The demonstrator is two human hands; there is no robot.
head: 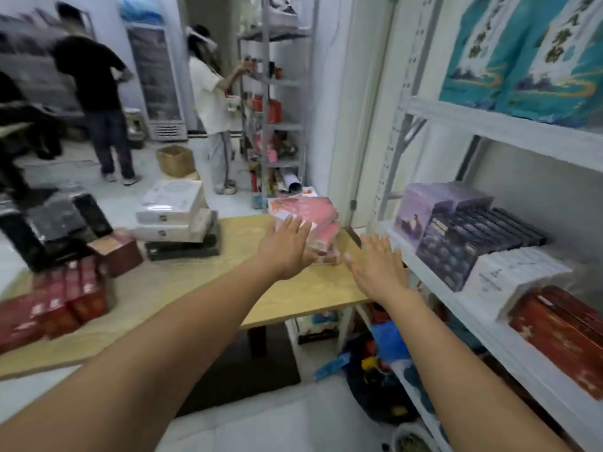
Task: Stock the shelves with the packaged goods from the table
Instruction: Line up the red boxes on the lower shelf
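**Wooden bench, pink boxes at its far right corner**

Left grip is stretched out flat, fingers straight, over the near side of the stack (blur hides whether it touches). Right grip, fingers spread, holds nothing and hovers just right of the stack. Beyond both, the boxes lie stacked near the shelves.

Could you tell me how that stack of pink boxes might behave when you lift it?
The pink boxes look rigid, so probably stiff. Their shiny wrap may be slippery. Stacked unevenly near the table corner, upper ones could slide off.
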